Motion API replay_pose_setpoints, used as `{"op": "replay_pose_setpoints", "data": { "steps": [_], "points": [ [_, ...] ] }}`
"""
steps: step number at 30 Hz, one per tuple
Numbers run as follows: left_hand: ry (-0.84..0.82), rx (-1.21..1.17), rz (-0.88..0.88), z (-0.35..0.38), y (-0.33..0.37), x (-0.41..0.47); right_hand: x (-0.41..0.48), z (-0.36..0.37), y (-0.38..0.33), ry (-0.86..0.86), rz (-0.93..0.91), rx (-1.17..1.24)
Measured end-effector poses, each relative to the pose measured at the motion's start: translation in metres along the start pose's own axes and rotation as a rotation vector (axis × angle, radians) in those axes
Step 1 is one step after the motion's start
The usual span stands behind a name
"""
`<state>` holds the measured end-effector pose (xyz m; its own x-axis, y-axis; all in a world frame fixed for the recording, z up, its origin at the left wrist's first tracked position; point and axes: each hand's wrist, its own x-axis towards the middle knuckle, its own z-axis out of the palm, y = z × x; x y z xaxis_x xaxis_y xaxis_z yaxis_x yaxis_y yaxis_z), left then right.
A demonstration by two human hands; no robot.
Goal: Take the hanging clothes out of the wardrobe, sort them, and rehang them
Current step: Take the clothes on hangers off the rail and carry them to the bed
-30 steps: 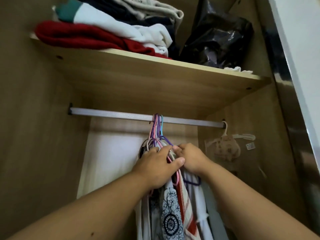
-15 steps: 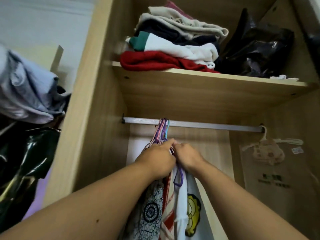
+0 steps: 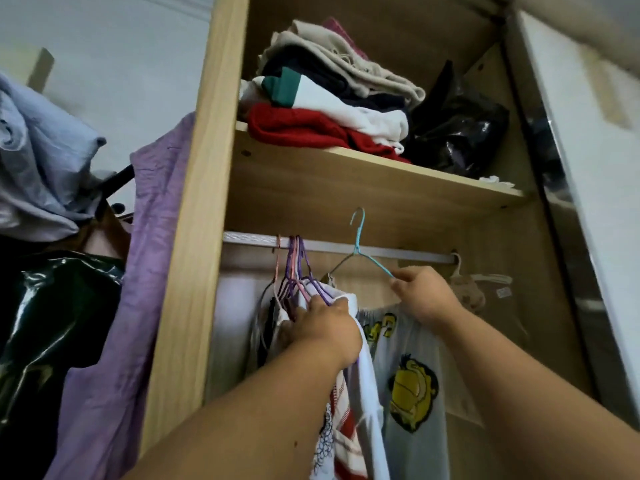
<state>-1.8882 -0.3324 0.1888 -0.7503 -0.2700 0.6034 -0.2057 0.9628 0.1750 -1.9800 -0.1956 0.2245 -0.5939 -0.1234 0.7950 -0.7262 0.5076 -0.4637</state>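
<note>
A metal rail (image 3: 408, 253) runs across the wardrobe under a wooden shelf. A bunch of purple and pink hangers (image 3: 294, 268) hooks over its left part, with several garments hanging below. My left hand (image 3: 322, 327) grips this bunch just under the hooks. My right hand (image 3: 424, 294) pinches the right arm of a blue wire hanger (image 3: 360, 244), whose hook is lifted above the rail. A white shirt with a yellow cartoon print (image 3: 412, 389) hangs from that blue hanger.
Folded clothes (image 3: 325, 109) and a black plastic bag (image 3: 460, 140) lie on the shelf (image 3: 346, 188). A white hanger with a bagged item (image 3: 467, 289) hangs at the rail's right end. A purple cloth (image 3: 138, 271) drapes over the wardrobe's left side panel.
My right hand has moved right and lifted the blue hanger with the cartoon shirt off the rail. My left hand still grips the bunch. The view has swung left and up.
</note>
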Motion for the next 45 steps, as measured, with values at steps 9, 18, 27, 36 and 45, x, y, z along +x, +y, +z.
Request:
{"op": "replay_pose_setpoints", "data": {
  "steps": [9,18,27,36,45],
  "points": [
    [0.132,-0.26,0.377,0.007,0.031,-0.007,-0.107,-0.135,0.028,0.118,-0.075,-0.063],
    [0.037,-0.518,0.393,0.031,0.088,-0.038,-0.235,-0.267,0.033,0.118,0.079,-0.142],
    [-0.166,-0.808,0.487,0.11,0.181,-0.145,-0.369,-0.339,0.091,0.168,0.439,-0.499],
    [-0.323,-0.902,0.674,0.163,0.25,-0.243,-0.525,-0.351,0.098,0.247,0.838,-0.739],
    [-0.47,-0.996,1.015,0.152,0.256,-0.328,-0.639,-0.315,-0.015,0.53,1.11,-0.922]
  ]
}}
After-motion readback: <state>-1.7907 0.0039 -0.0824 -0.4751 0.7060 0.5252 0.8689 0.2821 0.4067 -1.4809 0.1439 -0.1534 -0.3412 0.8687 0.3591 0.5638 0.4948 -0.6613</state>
